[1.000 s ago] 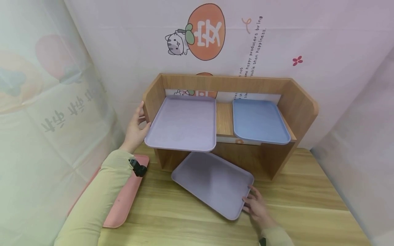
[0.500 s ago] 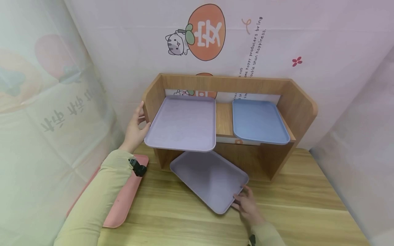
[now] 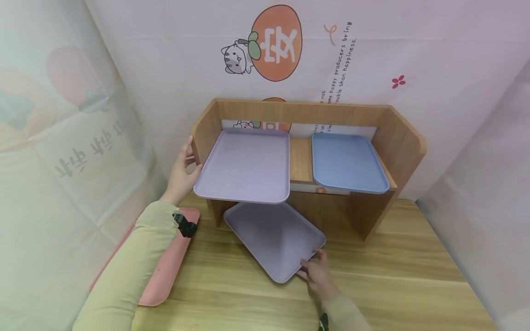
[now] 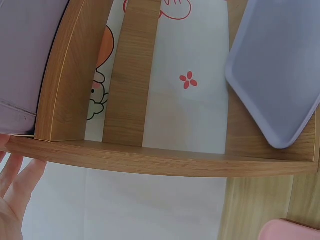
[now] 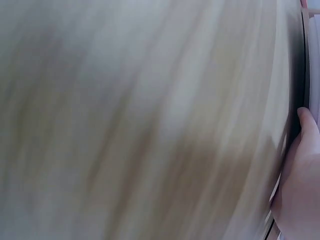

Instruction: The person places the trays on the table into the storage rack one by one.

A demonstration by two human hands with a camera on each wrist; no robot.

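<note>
My left hand (image 3: 181, 178) rests against the left side panel of a wooden desktop shelf (image 3: 306, 110), its fingers fairly straight against the wood in the left wrist view. Its thumb lies by the corner of a lilac tray (image 3: 248, 165) on the upper board. My right hand (image 3: 318, 275) grips the short near edge of a second, greyish-purple tray (image 3: 275, 239). This tray sits askew, its far end under the upper board and its near end out over the table. In the right wrist view, only part of the right hand (image 5: 302, 175) shows and the rest is blurred.
A blue tray (image 3: 348, 163) lies on the upper board at the right, jutting slightly past its front edge. A pink tray (image 3: 167, 269) is on the wooden table (image 3: 397, 285) at the left, partly behind my left sleeve. Printed cloth (image 3: 165, 55) hangs around the table.
My right hand has swung the near end of the greyish-purple tray leftward and slightly away from me, with its far end shifting a little left. The left hand and shelf stay put.
</note>
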